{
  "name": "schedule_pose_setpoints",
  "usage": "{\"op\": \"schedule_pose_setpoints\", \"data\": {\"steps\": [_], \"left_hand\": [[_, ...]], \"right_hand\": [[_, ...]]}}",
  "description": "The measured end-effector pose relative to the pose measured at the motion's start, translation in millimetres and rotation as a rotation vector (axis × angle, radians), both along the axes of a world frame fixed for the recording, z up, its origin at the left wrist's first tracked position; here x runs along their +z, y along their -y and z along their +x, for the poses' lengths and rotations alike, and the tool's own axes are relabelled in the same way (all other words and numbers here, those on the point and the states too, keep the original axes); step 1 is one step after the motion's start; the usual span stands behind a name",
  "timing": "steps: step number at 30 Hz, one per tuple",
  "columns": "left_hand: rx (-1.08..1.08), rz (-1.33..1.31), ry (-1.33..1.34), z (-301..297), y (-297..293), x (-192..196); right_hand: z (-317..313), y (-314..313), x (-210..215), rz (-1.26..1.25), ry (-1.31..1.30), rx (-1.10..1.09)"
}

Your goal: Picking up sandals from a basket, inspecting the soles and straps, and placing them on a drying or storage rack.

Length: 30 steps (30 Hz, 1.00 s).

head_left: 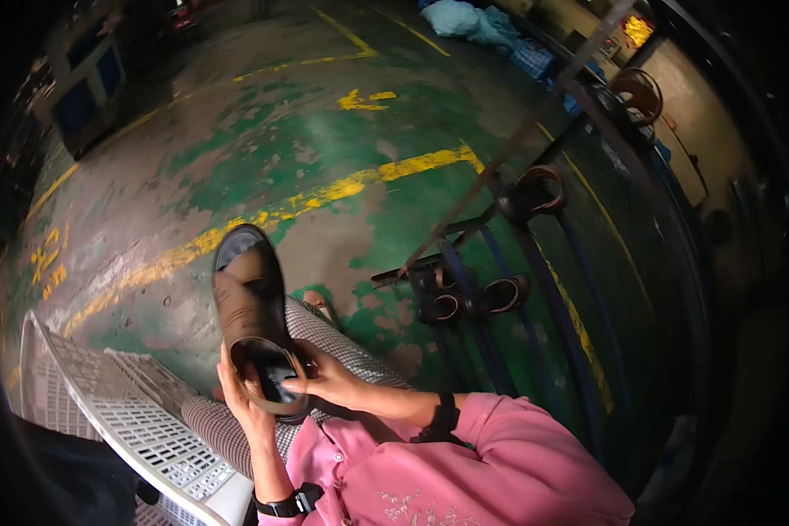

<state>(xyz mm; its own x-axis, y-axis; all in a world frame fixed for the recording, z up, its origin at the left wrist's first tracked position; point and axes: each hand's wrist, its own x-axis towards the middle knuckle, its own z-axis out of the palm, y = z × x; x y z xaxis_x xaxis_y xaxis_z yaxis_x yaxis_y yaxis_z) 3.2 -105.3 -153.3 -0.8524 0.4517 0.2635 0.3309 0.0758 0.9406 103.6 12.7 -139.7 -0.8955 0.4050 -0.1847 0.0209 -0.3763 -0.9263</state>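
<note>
A brown sandal (pixel 244 302) with a black sole is held over my lap, its toe pointing away from me. My left hand (pixel 252 410) wraps the left side of the heel end, fingers partly hidden by the sandal. On the other side, my right hand (pixel 331 379) grips the heel end, with its thumb reaching in over the dark insole. The brown heel strap loops around between both hands. Below the sandal are my checked trousers (pixel 223 430).
A white perforated plastic basket (pixel 153 438) stands close on my left. To the right, a dark metal rack (pixel 557 289) carries several sandals (pixel 503 295). Worn green floor with yellow lines (pixel 359 180) stretches ahead. Blue bags (pixel 473 22) lie at the far right.
</note>
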Motion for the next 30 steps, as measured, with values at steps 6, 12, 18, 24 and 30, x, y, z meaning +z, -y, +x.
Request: {"op": "schedule_pose_setpoints", "data": {"steps": [6, 12, 18, 24, 30], "left_hand": [[-0.354, -0.093, 0.059, 15, -11, 55], [-0.167, -0.163, 0.119, 9, 75, 78], [0.119, -0.267, 0.151, -6, 192, 111], [0.319, -0.359, 0.155, -57, 302, 84], [0.338, -0.497, 0.369, -161, 458, 42]], "right_hand": [[83, -66, -1, 0.198, 0.108, -0.505], [181, -159, 41, 0.232, -0.068, -1.218], [267, -241, 54, 0.074, 0.039, -1.374], [300, -272, 37, -0.18, 0.119, -1.41], [323, -292, 28, -0.306, 0.031, -1.417]]}}
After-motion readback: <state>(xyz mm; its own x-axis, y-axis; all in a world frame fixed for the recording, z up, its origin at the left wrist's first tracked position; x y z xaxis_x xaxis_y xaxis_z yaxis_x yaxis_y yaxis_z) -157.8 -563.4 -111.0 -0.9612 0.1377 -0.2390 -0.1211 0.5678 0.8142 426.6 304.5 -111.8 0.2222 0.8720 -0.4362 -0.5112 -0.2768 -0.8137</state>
